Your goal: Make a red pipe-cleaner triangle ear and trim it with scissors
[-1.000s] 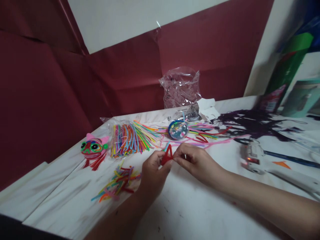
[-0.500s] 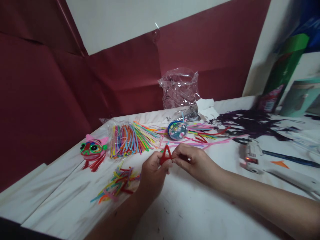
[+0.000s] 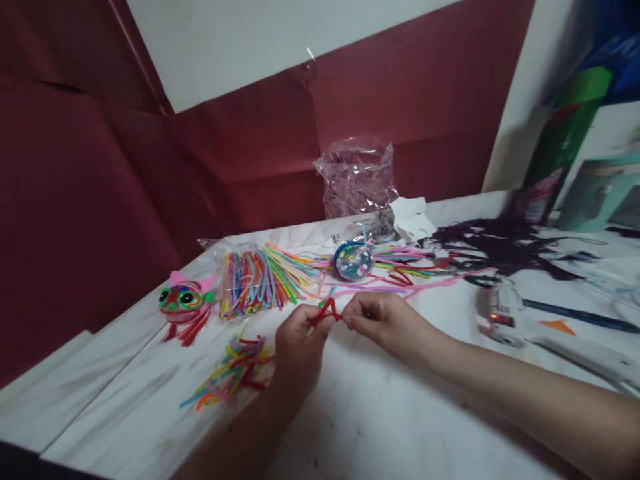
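Observation:
Between my two hands is a red pipe cleaner (image 3: 329, 307), bent to a low peak. My left hand (image 3: 300, 341) pinches one part of it between thumb and fingers. With thumb and forefinger, my right hand (image 3: 374, 321) pinches its right end. Just beyond the hands stands a clear ball (image 3: 354, 261) with a blue band and coloured spots. Left of it, a plastic bag of colourful pipe cleaners (image 3: 260, 280) lies spread out. Short cut pieces (image 3: 233, 373) are heaped beside my left forearm.
A pink-eared figure with big eyes (image 3: 185, 303) stands at the left. On the right lie a white glue gun (image 3: 503, 317) with a lit light, a dark blue stick (image 3: 575, 315) and dark purple strands (image 3: 505, 243). A clear plastic bag (image 3: 357, 177) rests at the back.
The red pipe cleaner's tall, narrow loop has become a lower, wider peak. My left hand has shifted slightly left, and both hands still pinch it.

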`<state>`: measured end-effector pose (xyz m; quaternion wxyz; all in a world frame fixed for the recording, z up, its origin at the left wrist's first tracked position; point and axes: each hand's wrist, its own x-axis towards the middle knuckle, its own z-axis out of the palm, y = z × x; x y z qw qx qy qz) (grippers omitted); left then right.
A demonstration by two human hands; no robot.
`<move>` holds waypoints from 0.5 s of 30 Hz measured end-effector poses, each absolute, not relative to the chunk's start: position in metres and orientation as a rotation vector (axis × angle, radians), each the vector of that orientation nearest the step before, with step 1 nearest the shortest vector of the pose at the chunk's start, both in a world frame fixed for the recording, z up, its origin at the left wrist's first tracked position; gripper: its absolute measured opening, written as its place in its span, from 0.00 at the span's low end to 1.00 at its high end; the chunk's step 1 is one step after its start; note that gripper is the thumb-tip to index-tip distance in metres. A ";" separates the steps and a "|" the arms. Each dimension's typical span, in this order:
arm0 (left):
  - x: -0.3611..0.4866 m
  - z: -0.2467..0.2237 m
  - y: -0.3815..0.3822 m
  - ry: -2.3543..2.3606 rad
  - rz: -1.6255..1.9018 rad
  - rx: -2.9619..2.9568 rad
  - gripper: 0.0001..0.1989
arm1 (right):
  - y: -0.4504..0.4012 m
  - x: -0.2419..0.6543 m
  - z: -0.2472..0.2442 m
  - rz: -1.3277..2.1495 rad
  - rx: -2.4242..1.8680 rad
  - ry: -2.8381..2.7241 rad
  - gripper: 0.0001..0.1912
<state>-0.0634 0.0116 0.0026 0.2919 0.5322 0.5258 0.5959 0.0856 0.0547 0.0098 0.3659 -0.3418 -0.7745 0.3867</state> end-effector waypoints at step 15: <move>-0.075 -0.017 0.025 1.037 1.524 1.244 0.06 | 0.058 0.089 0.015 1.154 -0.820 -1.999 0.08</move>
